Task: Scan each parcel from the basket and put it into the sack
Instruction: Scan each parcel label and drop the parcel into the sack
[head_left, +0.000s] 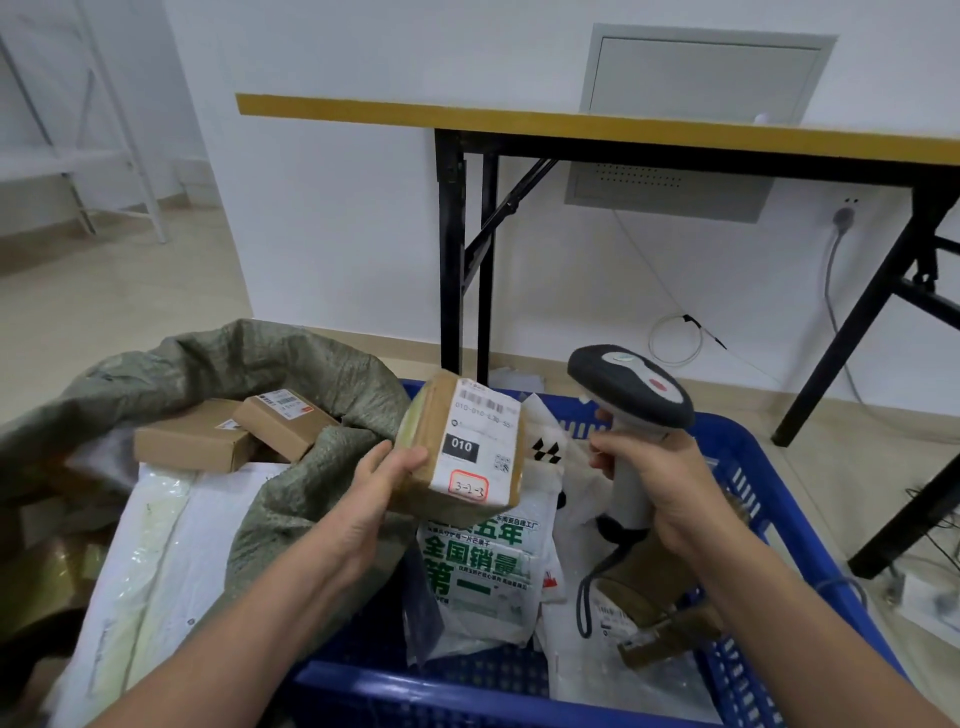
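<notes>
The box (462, 452) is brown card with a white label. The label has a bar code, a black "010" and a red-edged sticker. The left hand (374, 499) holds the box tilted, label up, over the left side of the basket (753, 467). The scanner (631, 395) has a dark grey head and a red button. The right hand (670, 493) holds it upright, just beside the box. The basket is blue plastic with slots. In it lie a white bag (478, 561) with green writing and a brown parcel (660, 587). The sack (291, 364) is grey-green and open, touching the basket's left side. Inside it lie two small boxes (285, 421) and a flat white bag (171, 545).
</notes>
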